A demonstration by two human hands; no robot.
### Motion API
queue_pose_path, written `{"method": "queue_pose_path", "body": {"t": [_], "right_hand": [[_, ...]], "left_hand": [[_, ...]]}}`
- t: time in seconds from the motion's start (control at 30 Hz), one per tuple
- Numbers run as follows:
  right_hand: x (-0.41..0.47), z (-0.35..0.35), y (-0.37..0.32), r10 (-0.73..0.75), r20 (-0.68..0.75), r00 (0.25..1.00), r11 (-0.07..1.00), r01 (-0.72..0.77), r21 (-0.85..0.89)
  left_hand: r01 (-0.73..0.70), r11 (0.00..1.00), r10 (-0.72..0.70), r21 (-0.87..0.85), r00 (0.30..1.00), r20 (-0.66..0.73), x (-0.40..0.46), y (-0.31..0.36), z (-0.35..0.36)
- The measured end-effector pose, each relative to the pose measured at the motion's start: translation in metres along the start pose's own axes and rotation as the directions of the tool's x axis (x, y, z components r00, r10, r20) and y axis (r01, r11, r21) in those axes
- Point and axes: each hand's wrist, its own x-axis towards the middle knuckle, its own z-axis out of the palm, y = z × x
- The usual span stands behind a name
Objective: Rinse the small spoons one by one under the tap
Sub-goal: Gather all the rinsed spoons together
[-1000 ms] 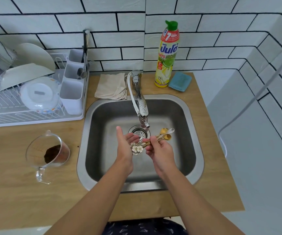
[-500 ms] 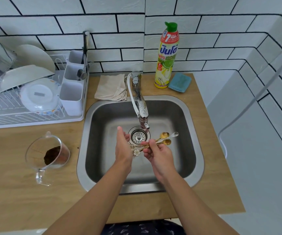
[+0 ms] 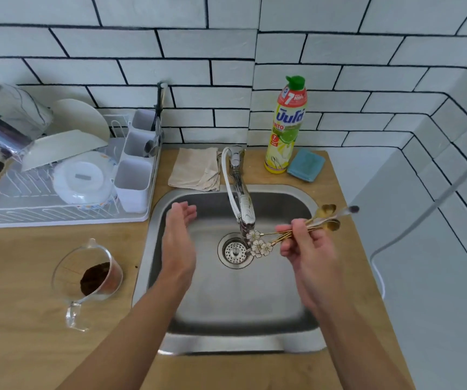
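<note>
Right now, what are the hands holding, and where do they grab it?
The right hand pinches a bunch of small spoons around the middle of their handles. The left hand is open, holding nothing.

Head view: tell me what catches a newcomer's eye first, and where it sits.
The bunch of gold spoons with white flower ends, held in the right hand over the right side of the steel sink, draws the eye first. The left hand hovers open over the sink's left side. Next comes the green-capped dish soap bottle standing against the tiled wall behind the tap.
</note>
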Motion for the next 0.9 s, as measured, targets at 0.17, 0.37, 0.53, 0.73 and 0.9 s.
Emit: {"method": "queue_pose_path", "body": {"t": [0.17,0.37,0.53,0.73,0.9], "right_hand": [[0.052,0.093,-0.043,-0.162,0.184,0.969,0.978,0.182,-0.098],[0.114,0.211,0.0,-0.125,0.316,0.94,0.889,0.248,-0.386],[0.144,0.254,0.066,-0.034,0.349,0.936,0.841,0.216,-0.497],[0.157,0.258,0.112,0.024,0.413,0.91,0.659,0.297,-0.692],[0.151,0.259,0.125,0.125,0.335,0.934,0.805,0.102,-0.584]], "left_hand": [[-0.153,0.988,0.149,-0.026,0.982,-0.113,0.049,0.063,-0.034],[-0.12,0.991,0.131,0.061,0.968,-0.212,0.113,0.1,-0.072],[-0.066,0.979,0.1,0.193,0.98,-0.172,0.144,0.082,-0.08],[-0.078,0.968,0.11,0.238,0.987,-0.121,0.159,0.059,-0.087],[-0.134,0.934,0.172,0.332,0.981,-0.089,0.16,0.05,-0.092]]}}
